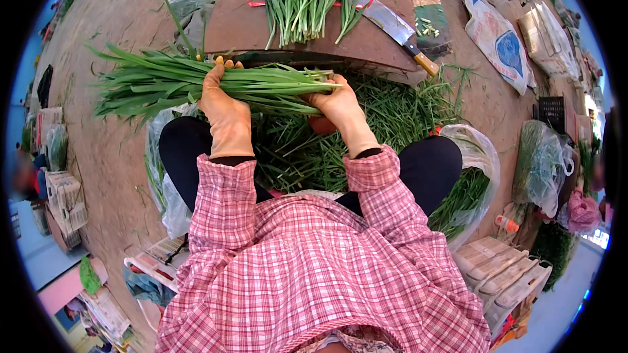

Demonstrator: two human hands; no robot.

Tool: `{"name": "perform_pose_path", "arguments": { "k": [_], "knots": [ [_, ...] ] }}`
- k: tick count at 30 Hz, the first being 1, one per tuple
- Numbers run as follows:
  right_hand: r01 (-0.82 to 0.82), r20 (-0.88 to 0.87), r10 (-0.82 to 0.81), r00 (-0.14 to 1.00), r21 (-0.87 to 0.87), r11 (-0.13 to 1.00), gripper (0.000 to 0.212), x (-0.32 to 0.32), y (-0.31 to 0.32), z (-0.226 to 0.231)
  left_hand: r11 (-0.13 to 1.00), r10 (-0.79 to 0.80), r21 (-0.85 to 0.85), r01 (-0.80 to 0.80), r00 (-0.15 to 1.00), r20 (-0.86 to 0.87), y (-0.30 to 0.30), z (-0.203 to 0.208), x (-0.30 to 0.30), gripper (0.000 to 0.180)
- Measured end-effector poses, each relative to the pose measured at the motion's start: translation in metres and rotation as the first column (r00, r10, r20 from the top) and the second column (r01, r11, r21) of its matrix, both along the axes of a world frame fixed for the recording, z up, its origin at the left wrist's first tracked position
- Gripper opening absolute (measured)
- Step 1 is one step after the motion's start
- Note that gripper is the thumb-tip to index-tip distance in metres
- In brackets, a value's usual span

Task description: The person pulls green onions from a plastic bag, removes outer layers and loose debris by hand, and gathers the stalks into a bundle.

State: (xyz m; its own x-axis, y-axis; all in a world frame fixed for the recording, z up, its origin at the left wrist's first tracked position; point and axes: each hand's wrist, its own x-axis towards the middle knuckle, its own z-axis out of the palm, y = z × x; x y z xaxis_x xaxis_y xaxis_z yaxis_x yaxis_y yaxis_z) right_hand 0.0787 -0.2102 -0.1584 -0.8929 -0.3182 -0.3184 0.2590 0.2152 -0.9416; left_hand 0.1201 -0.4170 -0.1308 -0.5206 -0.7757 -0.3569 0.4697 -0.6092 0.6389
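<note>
A loose bunch of garlic chives (154,85) lies crosswise between my hands, its leafy tips to the left and its pale cut ends to the right. My left hand (224,108) is wrapped round the middle of the bunch from below. Closed about the stem ends is my right hand (340,106). Just beyond, a second pile of chives (307,0) rests on a low brown table (239,19), across a red tie (257,4). To its right lies a cleaver (391,23), its wooden handle reaching past the table's near edge.
Loose green leaves (307,157) cover the ground between my knees. Plastic bags with greens stand beside my left leg (173,189) and right leg (481,157). A white sack (500,42) lies at the far right. Stems sit on a small block (428,10) beside the table.
</note>
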Motion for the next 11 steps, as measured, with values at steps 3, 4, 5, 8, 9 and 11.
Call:
{"name": "perform_pose_path", "arguments": {
  "k": [3, 4, 5, 8, 9, 11],
  "knots": [
    [0.053, -0.126, -0.035, 0.991, 0.147, 0.988, 0.042, 0.001, -0.002, -0.008, 0.997, 0.023, -0.073, -0.021, 1.0, 0.022, 0.009, 0.001, -0.001, 0.014],
    [0.1, -0.142, -0.077, 0.987, 0.162, 0.982, 0.04, 0.001, -0.003, -0.008, 1.0, 0.007, -0.021, -0.006, 1.0, 0.01, 0.005, 0.001, 0.0, 0.014],
    [0.145, -0.158, -0.117, 0.98, 0.177, 0.974, 0.037, 0.002, -0.002, -0.008, 1.0, -0.008, 0.03, 0.008, 1.0, -0.002, -0.002, 0.0, 0.002, 0.015],
    [0.269, 0.281, -0.145, 0.949, -0.475, 0.838, 0.033, -0.001, 0.012, -0.007, 0.993, -0.033, 0.113, 0.036, 0.999, -0.03, -0.008, -0.001, 0.002, 0.017],
    [0.144, 0.182, -0.086, 0.98, -0.334, 0.932, 0.042, -0.002, 0.012, -0.007, 0.991, -0.038, 0.129, 0.043, 0.999, -0.038, -0.007, -0.001, 0.001, 0.018],
    [-0.034, -0.086, 0.041, 0.995, 0.078, 0.996, 0.054, -0.006, 0.006, -0.023, 0.997, -0.064, 0.042, 0.065, 0.997, -0.035, -0.004, -0.015, 0.001, 0.02]
  ]
}}
